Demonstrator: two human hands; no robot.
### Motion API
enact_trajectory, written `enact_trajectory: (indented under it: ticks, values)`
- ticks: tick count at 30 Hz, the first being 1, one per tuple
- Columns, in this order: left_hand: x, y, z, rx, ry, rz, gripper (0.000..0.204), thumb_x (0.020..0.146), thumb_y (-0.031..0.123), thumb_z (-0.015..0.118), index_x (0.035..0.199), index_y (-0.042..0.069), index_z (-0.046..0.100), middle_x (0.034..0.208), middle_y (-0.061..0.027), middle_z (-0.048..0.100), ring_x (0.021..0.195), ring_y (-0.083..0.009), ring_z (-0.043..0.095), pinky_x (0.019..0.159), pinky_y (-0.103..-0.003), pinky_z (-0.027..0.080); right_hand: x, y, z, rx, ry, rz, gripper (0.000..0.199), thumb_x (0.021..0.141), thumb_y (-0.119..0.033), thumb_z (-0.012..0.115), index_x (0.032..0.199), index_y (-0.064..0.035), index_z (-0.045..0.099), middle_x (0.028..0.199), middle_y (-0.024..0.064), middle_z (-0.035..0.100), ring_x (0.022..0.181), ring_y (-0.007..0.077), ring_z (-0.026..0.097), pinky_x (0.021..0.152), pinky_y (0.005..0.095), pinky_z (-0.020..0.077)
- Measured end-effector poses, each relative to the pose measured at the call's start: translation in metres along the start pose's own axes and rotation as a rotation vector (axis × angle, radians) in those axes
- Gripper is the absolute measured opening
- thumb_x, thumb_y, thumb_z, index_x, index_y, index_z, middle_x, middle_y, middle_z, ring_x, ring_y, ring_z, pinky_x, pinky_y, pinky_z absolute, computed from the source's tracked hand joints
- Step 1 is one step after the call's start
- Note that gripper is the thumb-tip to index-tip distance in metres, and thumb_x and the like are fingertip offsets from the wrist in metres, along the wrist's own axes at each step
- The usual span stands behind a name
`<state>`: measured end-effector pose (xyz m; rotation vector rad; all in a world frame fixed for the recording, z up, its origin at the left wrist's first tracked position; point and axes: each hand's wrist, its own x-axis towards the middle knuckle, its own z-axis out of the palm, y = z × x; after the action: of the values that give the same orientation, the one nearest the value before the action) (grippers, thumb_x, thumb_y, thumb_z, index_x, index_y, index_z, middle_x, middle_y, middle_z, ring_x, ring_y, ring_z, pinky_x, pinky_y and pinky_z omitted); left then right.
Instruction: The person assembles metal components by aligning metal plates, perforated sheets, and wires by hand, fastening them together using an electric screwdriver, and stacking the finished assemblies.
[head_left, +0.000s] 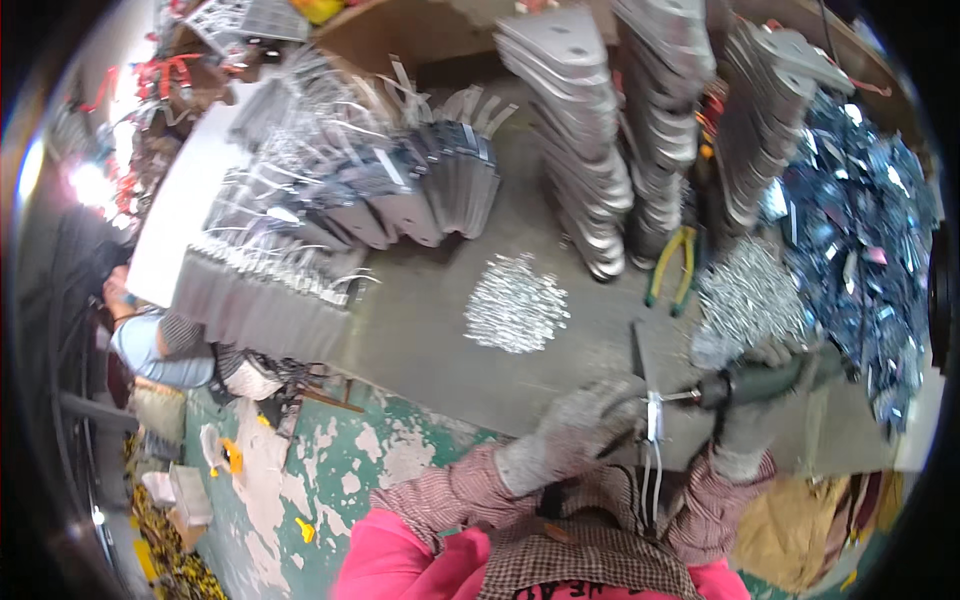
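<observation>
My left hand (585, 425), in a grey glove, is closed on a metal plate (642, 350) at the table's front edge. A small shiny piece (654, 420) sits against the plate, and pale straps (648, 485) hang down from it toward my apron. In my gloved right hand (745, 430) is a dark power screwdriver (775, 380), held level. Its bit points left and meets, or nearly meets, the shiny piece; the exact contact is too small to tell. The left fingertips are partly hidden behind the plate.
A pile of small screws (517, 305) lies mid-table, another silvery heap (750, 290) at right. Pliers (672, 268) with yellow-green handles are beyond. Tall stacks of metal plates (580, 140) stand at the back, bluish metal pieces (855, 230) far right, strapped plates (265, 300) left. A person (165, 345) sits left.
</observation>
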<state>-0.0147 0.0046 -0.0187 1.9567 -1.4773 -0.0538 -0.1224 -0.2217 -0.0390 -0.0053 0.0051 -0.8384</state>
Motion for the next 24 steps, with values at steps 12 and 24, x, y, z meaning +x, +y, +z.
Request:
enact_trajectory:
  ticks: [12, 24]
  values:
    - [0.017, -0.004, 0.006, -0.203, 0.103, 0.083, 0.043, 0.074, 0.0, 0.068, 0.115, 0.006, 0.06, 0.136, -0.0141, 0.054, 0.116, -0.0367, 0.058, 0.091, -0.047, 0.051, -0.007, -0.008, -0.007, -0.011, 0.112, -0.068, 0.031, 0.096, -0.039, 0.06, 0.095, -0.0078, 0.057, 0.079, 0.0021, 0.051, 0.074, 0.016, 0.053, 0.075, 0.034, 0.0499]
    - [0.023, -0.001, 0.002, -0.277, 0.062, 0.029, 0.021, 0.082, 0.005, 0.063, 0.103, 0.006, 0.061, 0.116, -0.0127, 0.067, 0.112, -0.0366, 0.063, 0.092, -0.052, 0.047, -0.009, 0.02, 0.009, -0.047, 0.142, -0.228, 0.044, 0.096, -0.054, 0.054, 0.108, -0.0123, 0.052, 0.084, -0.0003, 0.051, 0.075, 0.0144, 0.052, 0.078, 0.0349, 0.0469]
